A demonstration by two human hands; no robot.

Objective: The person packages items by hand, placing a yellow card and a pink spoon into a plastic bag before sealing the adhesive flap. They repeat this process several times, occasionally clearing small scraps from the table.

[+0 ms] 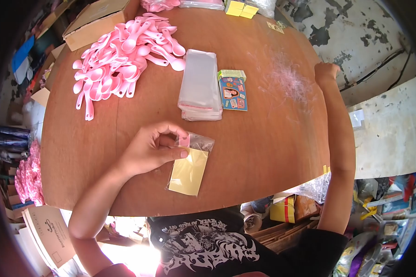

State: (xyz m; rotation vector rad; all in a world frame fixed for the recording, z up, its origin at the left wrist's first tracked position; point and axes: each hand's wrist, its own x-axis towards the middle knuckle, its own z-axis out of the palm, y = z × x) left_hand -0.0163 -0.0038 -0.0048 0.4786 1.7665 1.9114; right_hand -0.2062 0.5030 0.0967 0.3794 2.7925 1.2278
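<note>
My left hand (157,147) pinches the top of a clear plastic bag (209,144) between thumb and fingers, low over the near middle of the table. Inside the bag lies a pale yellow card (188,173). A pink piece with a small hole (184,139), like a spoon handle's end, shows at my fingertips; the rest of it is hidden. Far to the right, my right hand (327,72) is at the table's edge with its fingers curled; whatever they may hold is hidden.
Pink spoons (125,60) are heaped at the back left beside a cardboard box (97,23). A stack of clear bags (199,85) lies mid-table, next to a stack of printed cards (234,92). Yellow card stacks (241,9) stand at the back. The wooden table (272,152) has a curved edge.
</note>
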